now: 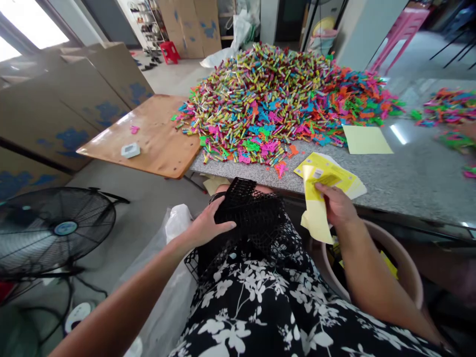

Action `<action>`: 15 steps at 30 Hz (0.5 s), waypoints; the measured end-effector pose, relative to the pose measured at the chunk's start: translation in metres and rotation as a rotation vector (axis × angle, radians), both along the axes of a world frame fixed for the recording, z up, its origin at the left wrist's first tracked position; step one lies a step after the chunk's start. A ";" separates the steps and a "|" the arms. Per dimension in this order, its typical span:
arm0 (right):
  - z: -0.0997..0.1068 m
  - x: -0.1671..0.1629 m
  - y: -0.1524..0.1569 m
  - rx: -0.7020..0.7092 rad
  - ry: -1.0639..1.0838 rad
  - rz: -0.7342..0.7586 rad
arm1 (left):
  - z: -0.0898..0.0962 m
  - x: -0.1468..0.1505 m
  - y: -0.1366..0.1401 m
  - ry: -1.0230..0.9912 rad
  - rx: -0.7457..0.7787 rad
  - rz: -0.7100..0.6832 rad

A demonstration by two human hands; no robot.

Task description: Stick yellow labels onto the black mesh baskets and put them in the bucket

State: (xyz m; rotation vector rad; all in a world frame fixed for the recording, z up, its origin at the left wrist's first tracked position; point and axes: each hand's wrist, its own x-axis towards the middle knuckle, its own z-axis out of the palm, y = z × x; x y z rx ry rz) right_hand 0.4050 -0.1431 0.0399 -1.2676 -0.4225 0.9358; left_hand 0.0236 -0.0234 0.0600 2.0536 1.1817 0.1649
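Note:
On my lap lies a heap of black plastic mesh (253, 210), with grid and net patterns. My left hand (208, 224) rests against its left side, thumb and fingers spread apart. My right hand (337, 204) is closed on a yellow printed paper sheet (316, 198), pinched under the thumb; its lower end hangs pale and bent over the table edge. Just behind it, a fanned stack of yellow printed sheets (347, 181) lies on the grey speckled table (416, 183). A big pile of small, colourful plastic pieces and striped tubes (260, 94) covers the table's far side.
A pale yellow sheet (366, 139) lies to the right of the pile. Below my right arm stands a round bin (412, 277) with yellow and black items inside. At left are a wooden board (156, 134) with a small white box (130, 150), a black fan (55, 228) and cardboard boxes (74, 99).

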 end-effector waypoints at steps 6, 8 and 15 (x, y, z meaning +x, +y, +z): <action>-0.039 -0.025 -0.010 0.019 0.148 -0.148 | 0.016 0.009 0.006 0.011 0.050 -0.307; -0.044 -0.028 -0.012 0.010 0.185 -0.159 | 0.021 0.014 0.015 0.010 0.025 -0.395; -0.042 -0.027 -0.015 0.030 0.200 -0.175 | 0.005 0.064 0.073 0.130 -0.034 -0.421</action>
